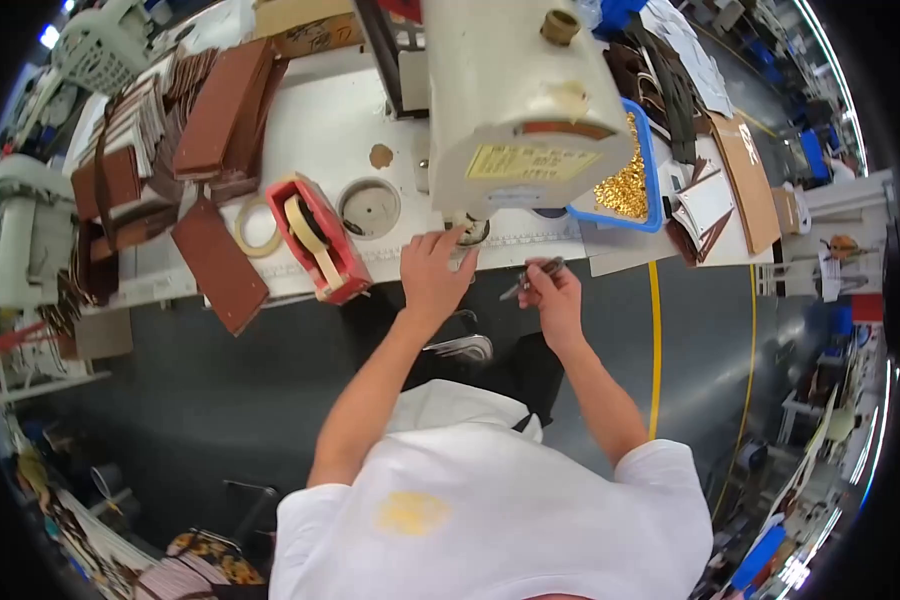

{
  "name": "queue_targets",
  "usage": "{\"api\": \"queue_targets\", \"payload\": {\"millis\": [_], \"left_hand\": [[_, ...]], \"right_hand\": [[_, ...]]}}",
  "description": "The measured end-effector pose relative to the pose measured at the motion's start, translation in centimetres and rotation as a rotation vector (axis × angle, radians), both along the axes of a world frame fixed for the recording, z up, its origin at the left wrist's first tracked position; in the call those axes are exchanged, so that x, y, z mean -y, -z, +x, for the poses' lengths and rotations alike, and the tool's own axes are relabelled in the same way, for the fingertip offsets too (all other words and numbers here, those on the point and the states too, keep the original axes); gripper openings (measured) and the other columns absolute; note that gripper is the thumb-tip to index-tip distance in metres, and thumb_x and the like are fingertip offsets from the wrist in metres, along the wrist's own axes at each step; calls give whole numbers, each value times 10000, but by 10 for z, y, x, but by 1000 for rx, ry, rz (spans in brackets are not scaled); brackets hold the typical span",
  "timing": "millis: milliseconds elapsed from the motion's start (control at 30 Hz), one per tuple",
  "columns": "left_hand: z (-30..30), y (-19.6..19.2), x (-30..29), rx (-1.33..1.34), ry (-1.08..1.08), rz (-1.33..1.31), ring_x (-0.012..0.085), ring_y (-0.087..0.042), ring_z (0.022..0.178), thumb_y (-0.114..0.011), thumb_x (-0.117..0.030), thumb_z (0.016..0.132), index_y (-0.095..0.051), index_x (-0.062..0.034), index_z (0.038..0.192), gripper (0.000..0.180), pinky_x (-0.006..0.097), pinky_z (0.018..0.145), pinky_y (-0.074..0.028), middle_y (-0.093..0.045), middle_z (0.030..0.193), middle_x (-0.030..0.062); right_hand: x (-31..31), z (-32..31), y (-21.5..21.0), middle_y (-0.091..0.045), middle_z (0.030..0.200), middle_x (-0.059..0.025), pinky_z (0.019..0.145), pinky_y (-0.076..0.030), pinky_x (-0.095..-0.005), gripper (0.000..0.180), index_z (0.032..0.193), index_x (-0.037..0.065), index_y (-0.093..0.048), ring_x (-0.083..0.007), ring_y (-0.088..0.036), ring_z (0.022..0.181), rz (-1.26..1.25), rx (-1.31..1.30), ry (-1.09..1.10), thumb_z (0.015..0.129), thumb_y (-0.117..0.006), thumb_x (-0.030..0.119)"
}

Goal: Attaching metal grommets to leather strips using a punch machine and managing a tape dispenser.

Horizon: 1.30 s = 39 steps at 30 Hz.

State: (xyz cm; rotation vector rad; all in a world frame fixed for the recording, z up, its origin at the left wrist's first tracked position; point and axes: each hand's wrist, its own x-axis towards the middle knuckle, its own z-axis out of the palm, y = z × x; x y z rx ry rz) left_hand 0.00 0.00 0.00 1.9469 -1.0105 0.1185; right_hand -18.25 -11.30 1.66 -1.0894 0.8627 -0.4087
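My left hand (436, 270) reaches to the front edge of the white work table (310, 100), under the head of a cream-coloured machine (525, 90). Its fingers are stretched out, with the thumb apart, beside a small round metal part (473, 232) at the machine's base. Whether the fingertips touch that part, I cannot tell. Just off the table edge, my right hand (558, 300) is closed round a small dark metal tool (515, 291) with a narrow tip. Most of the tool is hidden by my fingers, so its exact kind does not show.
A red tape dispenser (348, 286) and a tape roll (258, 226) lie left of the machine. Stacked brown panels (224, 110) fill the left side, one brown panel (220, 262) overhanging the edge. On the right stands a blue tray (656, 190) of small gold pieces (625, 187).
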Motion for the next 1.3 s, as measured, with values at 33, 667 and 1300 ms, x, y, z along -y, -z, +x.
{"api": "queue_targets", "payload": {"millis": [33,667,1300], "left_hand": [[17,-8,4,49,20,-21,274,-627,899,-792,-215,772,-722,-97,1098,354,403,803,-472,-684,947,68],[18,29,28,-148,222,-236,251,-625,833,-820,-97,770,-729,-30,960,221,341,678,-532,-618,941,100],[19,32,27,-123,217,-264,214,-609,847,-812,-57,765,-734,-55,978,227,314,640,-523,-585,965,80]], "right_hand": [[0,20,-7,-694,921,-106,659,-570,-290,255,1203,-2,-648,-171,-683,710,-10,132,63,991,-641,140],[1,37,-7,-652,1036,-87,785,-544,-267,100,1045,-33,-637,-134,-642,847,-656,229,146,955,-662,4],[24,69,12,-643,1054,-107,757,-585,-307,206,1143,-60,-624,-168,-662,879,-655,281,113,1028,-573,103]]}}
